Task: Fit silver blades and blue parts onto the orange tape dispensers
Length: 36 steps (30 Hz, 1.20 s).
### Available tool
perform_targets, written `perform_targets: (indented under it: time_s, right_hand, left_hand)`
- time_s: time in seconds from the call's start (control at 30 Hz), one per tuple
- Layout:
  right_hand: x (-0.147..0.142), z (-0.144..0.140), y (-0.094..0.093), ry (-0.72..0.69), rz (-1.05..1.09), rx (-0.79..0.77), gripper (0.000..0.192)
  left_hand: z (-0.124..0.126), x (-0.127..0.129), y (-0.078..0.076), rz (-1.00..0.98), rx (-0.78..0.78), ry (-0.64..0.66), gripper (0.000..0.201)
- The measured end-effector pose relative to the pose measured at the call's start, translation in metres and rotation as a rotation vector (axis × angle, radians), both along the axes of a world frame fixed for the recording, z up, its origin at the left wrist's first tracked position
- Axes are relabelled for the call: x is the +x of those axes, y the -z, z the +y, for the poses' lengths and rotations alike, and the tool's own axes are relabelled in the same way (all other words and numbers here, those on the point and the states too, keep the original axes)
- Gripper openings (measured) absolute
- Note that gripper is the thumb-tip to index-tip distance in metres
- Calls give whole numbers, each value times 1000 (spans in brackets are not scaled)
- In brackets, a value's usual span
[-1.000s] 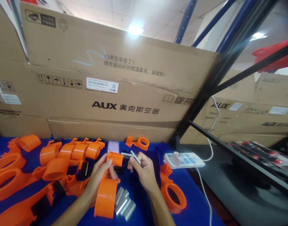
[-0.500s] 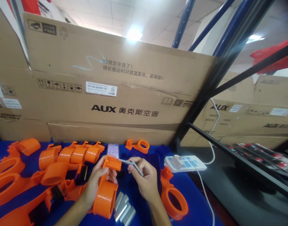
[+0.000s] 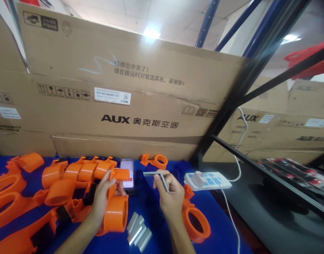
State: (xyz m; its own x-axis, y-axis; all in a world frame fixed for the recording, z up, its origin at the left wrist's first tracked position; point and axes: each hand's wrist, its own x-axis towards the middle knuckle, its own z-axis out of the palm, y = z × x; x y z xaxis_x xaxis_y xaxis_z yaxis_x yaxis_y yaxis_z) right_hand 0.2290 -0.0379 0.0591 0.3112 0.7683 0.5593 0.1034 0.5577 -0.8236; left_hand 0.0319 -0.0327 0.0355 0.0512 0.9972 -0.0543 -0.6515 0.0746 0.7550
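Observation:
My left hand (image 3: 103, 194) is closed around an orange plastic tape dispenser (image 3: 115, 213), its ring hanging down and its flat head upright at the top. In my right hand (image 3: 169, 194), thumb and fingers pinch grey toothed metal strips (image 3: 152, 173); one edge points left and another slants down to the right. Whether these are two blades or one bent piece I cannot tell. A gap separates the strips from the dispenser's head. Below, between my forearms, lie several silver metal pieces (image 3: 139, 231) in a loose pile.
Several orange dispensers (image 3: 54, 174) crowd the left of the blue table cover (image 3: 151, 208). Another dispenser (image 3: 196, 224) lies beside my right forearm, and one (image 3: 160, 161) at the back. A phone (image 3: 128, 183), a white power strip (image 3: 208, 180) and a large cardboard box (image 3: 141, 106) stand beyond.
My hands have moved apart: the right one with the toothed metal has drawn right, away from the dispenser's head. The left has shifted slightly left with the dispenser.

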Motion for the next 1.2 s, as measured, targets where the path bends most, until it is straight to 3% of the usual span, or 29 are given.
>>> perform_targets:
  time_s: [0.17,0.37,0.53,0.63,0.7,0.87,1.03,1.2]
  right_hand:
    - [4,7,4,-90,-153,-77,48]
    - [6,8,13,-403,-731,-258,33]
    - [2,7,18,-421,-963,-297,21]
    - [1,9,17,-390,-883,-244,16]
    - [1,10,16,-371,-720,-264,11]
    - [0,11,13,-242,-262,-320,27]
    - [-3,10,8,-190,-212,-317,36]
    - [-6,11,14,-282,-225,-313,36]
  left_hand:
    - [3,-4,-1,-72,-41,-44,30]
    - [5,-6,-4,-97,-13,-54,24]
    - [6,-6,-3,-64,-51,-65,28]
    - [5,-5,-3,-54,-62,-48,28]
    - [5,-4,-4,-53,-49,-20,29]
    - [3,0,-6,60,-27,2,30]
    - [-2,4,-3,203,63,118,35]
    - [-3,4,6,290,95,166,42]
